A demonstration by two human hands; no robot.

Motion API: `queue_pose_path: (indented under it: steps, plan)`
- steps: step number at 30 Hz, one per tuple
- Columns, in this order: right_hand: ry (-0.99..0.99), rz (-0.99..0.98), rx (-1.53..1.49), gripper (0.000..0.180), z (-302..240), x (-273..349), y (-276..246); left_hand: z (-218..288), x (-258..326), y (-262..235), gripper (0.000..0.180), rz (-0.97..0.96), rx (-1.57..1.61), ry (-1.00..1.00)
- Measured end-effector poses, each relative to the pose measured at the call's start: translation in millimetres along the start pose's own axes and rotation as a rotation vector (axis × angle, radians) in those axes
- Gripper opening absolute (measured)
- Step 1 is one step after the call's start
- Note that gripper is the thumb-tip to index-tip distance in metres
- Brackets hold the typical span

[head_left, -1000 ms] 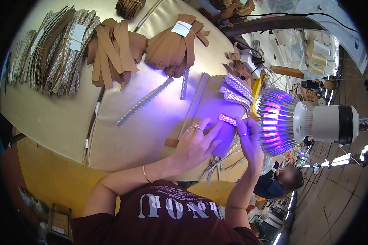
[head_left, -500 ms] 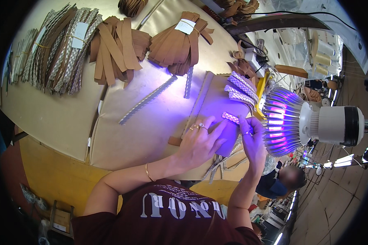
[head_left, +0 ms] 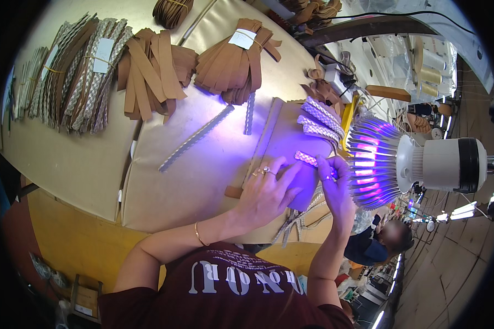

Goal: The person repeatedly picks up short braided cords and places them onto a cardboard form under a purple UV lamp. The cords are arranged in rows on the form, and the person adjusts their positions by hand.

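On the table's (head_left: 159, 197) right side, in the head view, the right hand (head_left: 336, 180) is pinching the braid's (head_left: 306, 158) right end on the pad (head_left: 288, 129), left of the lamp (head_left: 370, 164). The left hand (head_left: 270, 186) is resting loosely spread, apparently holding nothing. Sound practice: keeping the braid flat while pressing evenly. Against the earlier frame, both hands are keeping their positions; only the view is shifting slightly.

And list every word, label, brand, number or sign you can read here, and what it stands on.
Maroon shirt: large white block lettering, which I won't copy out; its smaller lines are too small to read.
White tag on the brown strip bundle: faint marks, too blurred to read.
White slip on the braided bundle: nothing legible.
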State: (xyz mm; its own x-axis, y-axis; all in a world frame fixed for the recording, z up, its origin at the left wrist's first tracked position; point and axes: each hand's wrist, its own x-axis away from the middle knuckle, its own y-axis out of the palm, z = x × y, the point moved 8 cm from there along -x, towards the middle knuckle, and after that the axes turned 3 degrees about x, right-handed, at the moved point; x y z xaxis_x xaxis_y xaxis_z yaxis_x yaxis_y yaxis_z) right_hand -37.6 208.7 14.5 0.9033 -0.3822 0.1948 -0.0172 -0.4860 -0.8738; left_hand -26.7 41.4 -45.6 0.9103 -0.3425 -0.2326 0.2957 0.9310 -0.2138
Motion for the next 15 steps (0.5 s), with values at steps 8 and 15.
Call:
queue_pose_path:
  steps: [8,15]
  plan:
    - [0.034,0.110,-0.310,0.025,2,3,-7,-5,-6,7,0.064,-0.118,0.032,-0.034]
    - [-0.270,0.185,0.034,0.019,-3,16,-14,-5,-7,8,0.067,-0.160,-0.001,-0.029]
